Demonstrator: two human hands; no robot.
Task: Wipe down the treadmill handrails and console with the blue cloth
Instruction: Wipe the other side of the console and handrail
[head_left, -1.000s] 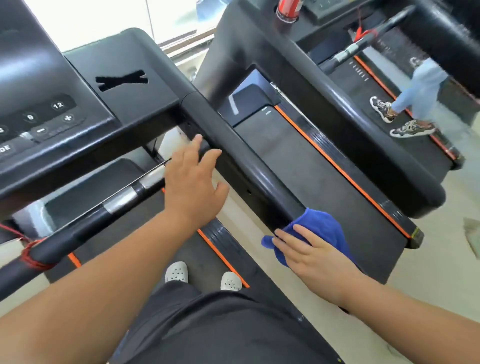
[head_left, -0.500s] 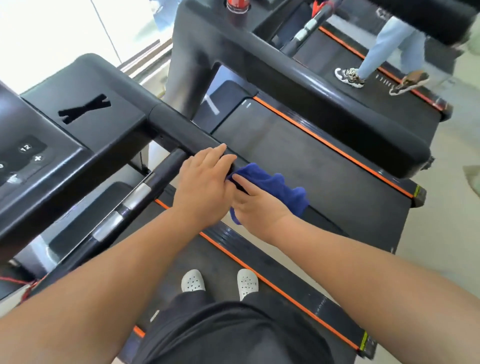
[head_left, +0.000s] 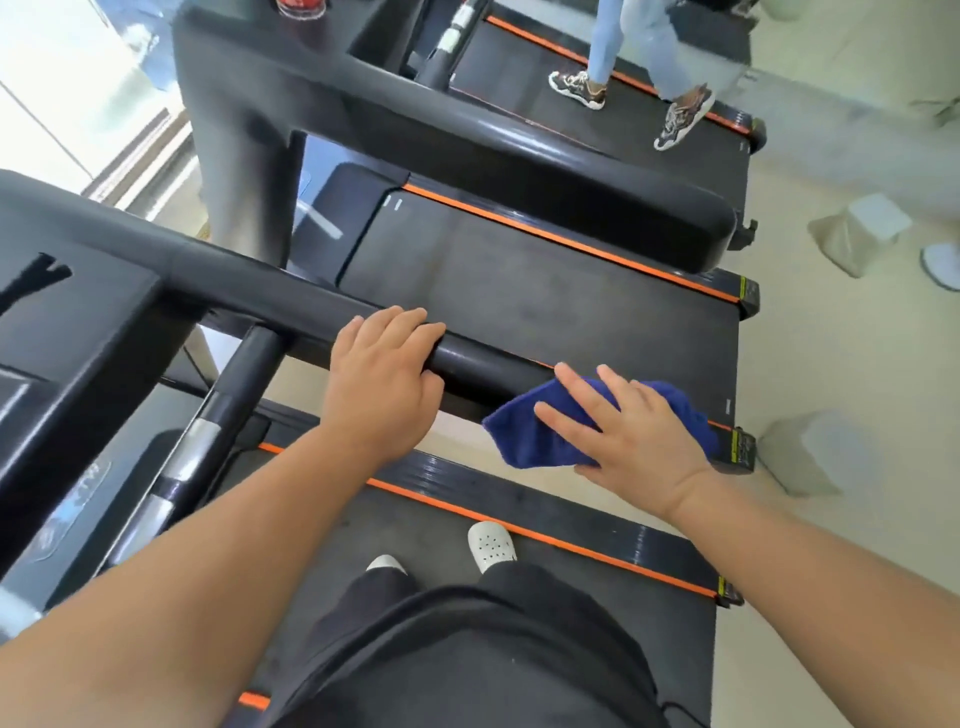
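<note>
The black handrail (head_left: 483, 364) runs across in front of you, and your left hand (head_left: 382, 384) is curled over it. Your right hand (head_left: 631, 434) lies flat, fingers spread, pressing the blue cloth (head_left: 530, 434) against the rail's near end.

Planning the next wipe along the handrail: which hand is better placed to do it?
The right hand. It presses the blue cloth flat against the handrail near its end. The left hand is bare, its fingers curled over the rail.
</note>
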